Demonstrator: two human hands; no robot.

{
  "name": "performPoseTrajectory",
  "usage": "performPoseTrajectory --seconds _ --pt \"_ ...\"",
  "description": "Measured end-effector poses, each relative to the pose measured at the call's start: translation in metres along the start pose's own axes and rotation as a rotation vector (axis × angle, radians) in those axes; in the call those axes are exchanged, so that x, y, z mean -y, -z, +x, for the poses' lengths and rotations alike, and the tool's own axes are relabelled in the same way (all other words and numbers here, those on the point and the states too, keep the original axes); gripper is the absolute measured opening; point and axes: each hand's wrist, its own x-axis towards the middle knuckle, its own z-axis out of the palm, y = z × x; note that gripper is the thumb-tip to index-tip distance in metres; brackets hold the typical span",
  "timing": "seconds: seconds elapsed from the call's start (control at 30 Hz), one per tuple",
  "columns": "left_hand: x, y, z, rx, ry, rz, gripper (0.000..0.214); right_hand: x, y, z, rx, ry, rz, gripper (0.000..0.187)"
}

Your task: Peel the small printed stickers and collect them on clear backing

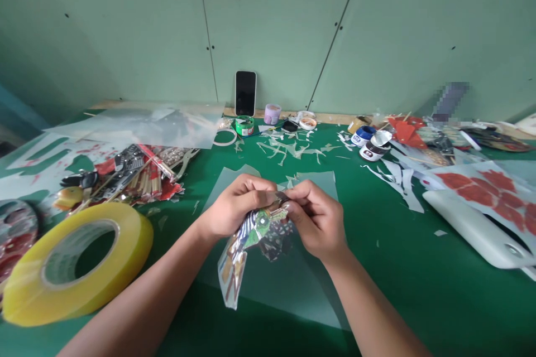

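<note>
Over the middle of the green table [377, 268], both hands meet on a laminated cut-out figure [247, 240] with striped, green and dark printed parts. My left hand [234, 206] has its fingers curled round the figure's upper part. My right hand [316, 217] pinches its top edge, thumb against fingers. The figure's clear plastic lower end hangs down towards me. A clear plastic sheet [272, 284] lies flat on the table beneath both hands.
A big roll of yellow tape [75, 262] sits at the near left. Behind it lie sticks, pliers and red scraps [134, 173]. A phone [245, 93] leans on the wall, with small tape rolls and paint jars [372, 145] nearby. Red printed sheets [486, 189] cover the right.
</note>
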Motion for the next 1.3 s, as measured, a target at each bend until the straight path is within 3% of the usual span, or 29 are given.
performPoseTrajectory --seconds 0.63,0.9,1.1,1.3 --pt "0.000 0.004 -0.002 0.072 -0.017 0.111 0.041 -0.002 0.005 0.000 0.052 0.052 -0.090 0.010" --pt "0.003 -0.004 -0.001 -0.109 -0.161 0.207 0.035 -0.001 -0.006 -0.001 -0.098 -0.020 -0.064 0.004" --pt "0.005 -0.002 0.000 -0.134 -0.232 0.337 0.032 -0.003 -0.004 0.004 -0.261 -0.155 0.066 0.013" --pt "0.007 -0.001 0.000 -0.141 -0.233 0.462 0.030 -0.006 0.004 0.000 -0.226 -0.010 -0.142 0.011"
